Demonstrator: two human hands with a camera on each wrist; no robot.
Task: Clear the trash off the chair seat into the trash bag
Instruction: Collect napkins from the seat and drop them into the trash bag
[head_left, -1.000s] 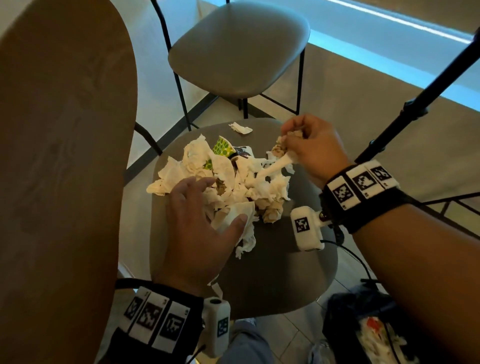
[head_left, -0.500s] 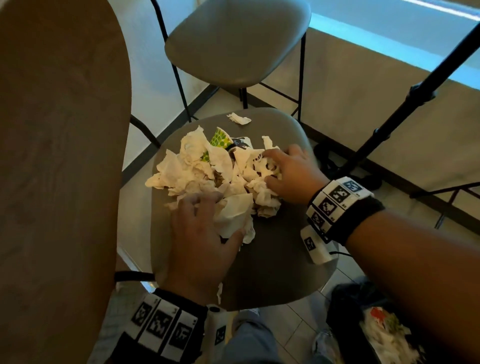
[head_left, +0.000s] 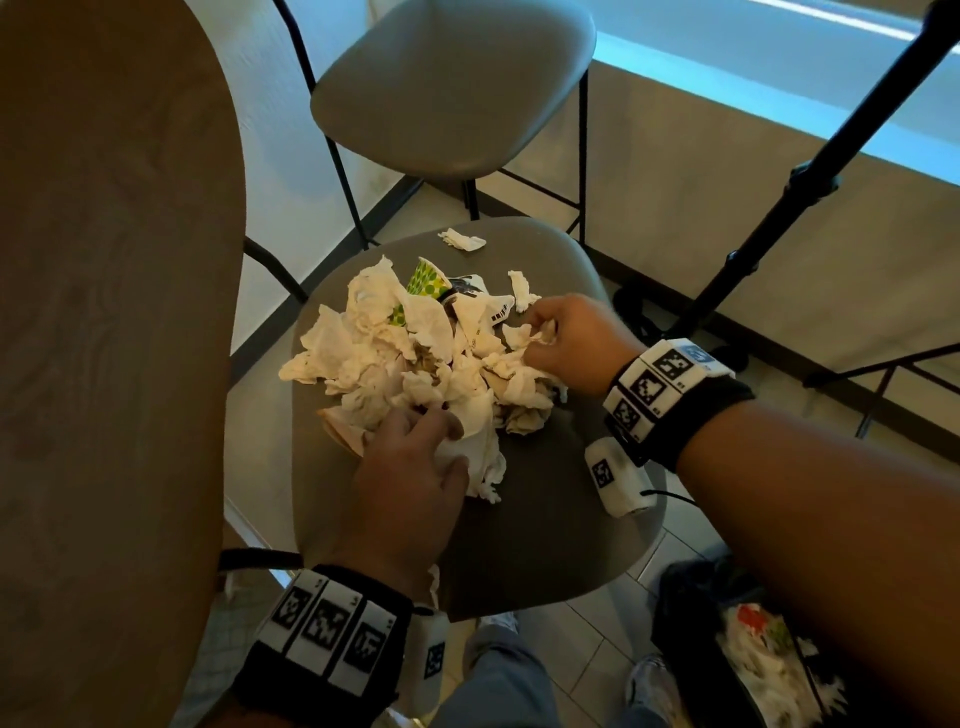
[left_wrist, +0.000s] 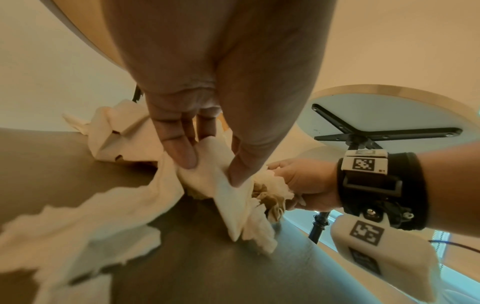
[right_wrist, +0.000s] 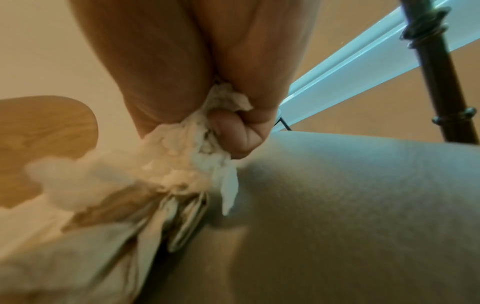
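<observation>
Tissues (head_left: 415, 358) heaped mid-frame on chair seat (head_left: 545, 519), pinched below by left hand (head_left: 410, 483), bunched tight in right hand (head_left: 571, 338) at right, probably to carry toward trash bag (head_left: 691, 597), lower right.

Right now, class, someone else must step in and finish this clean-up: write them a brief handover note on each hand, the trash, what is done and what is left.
Left hand: pinches a white napkin at the near edge of the pile.
Right hand: fist closed round a wad of tissue on the pile's right side, low over the seat.
Trash: crumpled tissue pile with a green-dotted paper cup on the chair seat; two loose scraps lie toward the far edge.
Trash bag: on the floor at lower right, already holding some trash.
Done: some trash bagged.
Left: nearly all the pile, cup and scraps.
</observation>
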